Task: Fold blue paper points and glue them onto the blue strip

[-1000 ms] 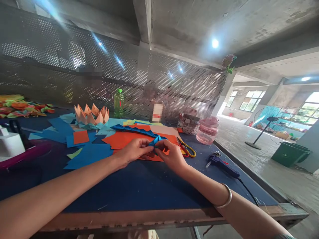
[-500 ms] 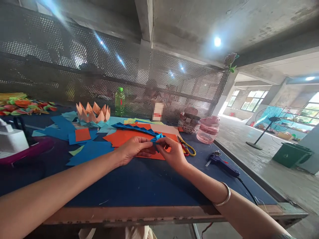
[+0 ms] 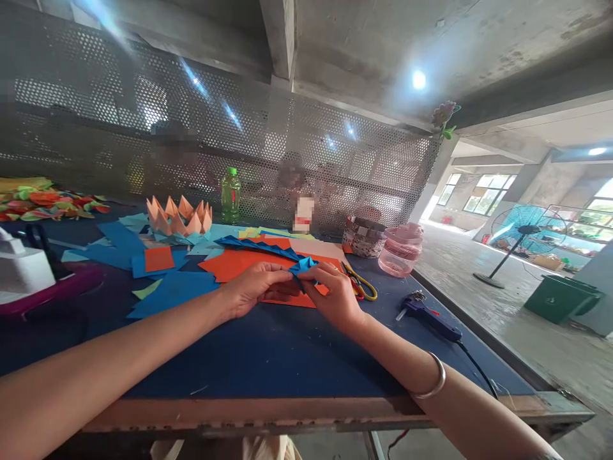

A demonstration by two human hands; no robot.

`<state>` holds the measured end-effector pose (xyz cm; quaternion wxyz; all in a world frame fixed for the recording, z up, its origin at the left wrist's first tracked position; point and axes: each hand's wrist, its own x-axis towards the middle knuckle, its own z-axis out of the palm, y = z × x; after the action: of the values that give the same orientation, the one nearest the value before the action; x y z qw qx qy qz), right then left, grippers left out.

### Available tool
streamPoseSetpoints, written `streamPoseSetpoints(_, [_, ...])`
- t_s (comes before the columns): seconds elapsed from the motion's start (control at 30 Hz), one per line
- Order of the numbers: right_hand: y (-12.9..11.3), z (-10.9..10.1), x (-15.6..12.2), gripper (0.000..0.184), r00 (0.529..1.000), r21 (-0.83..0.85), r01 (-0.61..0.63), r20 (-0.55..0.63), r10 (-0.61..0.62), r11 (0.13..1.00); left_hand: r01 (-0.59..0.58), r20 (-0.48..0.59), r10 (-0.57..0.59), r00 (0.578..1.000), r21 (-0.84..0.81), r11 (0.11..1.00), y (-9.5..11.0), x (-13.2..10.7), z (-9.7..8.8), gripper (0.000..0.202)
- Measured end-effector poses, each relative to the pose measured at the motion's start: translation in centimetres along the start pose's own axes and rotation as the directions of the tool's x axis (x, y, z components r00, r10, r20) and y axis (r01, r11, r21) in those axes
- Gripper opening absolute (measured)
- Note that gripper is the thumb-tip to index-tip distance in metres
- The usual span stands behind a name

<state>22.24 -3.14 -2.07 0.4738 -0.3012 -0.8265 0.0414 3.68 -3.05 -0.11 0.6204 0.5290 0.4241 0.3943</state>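
Both hands are right in the thick of it at the centre of the frame! The left hand (image 3: 253, 291) and the right hand (image 3: 335, 299) are nearly closed, pinching a small folded piece of blue paper (image 3: 302, 266) between them, and it sits just above an orange paper sheet (image 3: 239, 271) on the dark blue desk (image 3: 268, 364). A pleated blue paper strip (image 3: 258, 248) lies across that sheet, just beyond the hands. Off to the right, yellow-handled scissors (image 3: 360, 287) rest by the sheet's edge, and farther along sits a blue glue gun (image 3: 426, 322) with its black cord trailing toward the near edge. A silver bangle (image 3: 431, 383) circles the right forearm. To the left, blue paper offcuts (image 3: 172, 294) are scattered, and beyond them stands a peach paper crown (image 3: 177, 217) with pointed folds. Toward the back, a green plastic bottle (image 3: 230, 196) stands beside it, while a woven basket (image 3: 363, 236) and a pink plastic jar (image 3: 400, 250) stand at the upper right of the desk.
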Motion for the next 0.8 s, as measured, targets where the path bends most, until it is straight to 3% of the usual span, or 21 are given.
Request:
streamPoseSetpoints(0.4, [0.19,-0.28,0.01,0.023,0.978,-0.215,0.191,0.128,-0.166,0.958,-0.004,0.027,0.004,1.0,-0.002,1.0,-0.28,0.17,-0.36,0.021])
streamPoseSetpoints(0.8, [0.1,-0.32,-0.07,0.022,0.95,-0.37,0.292,0.219,-0.222,0.882,0.013,0.031,-0.012,0.999,-0.047,0.999,-0.22,0.01,-0.14,0.025])
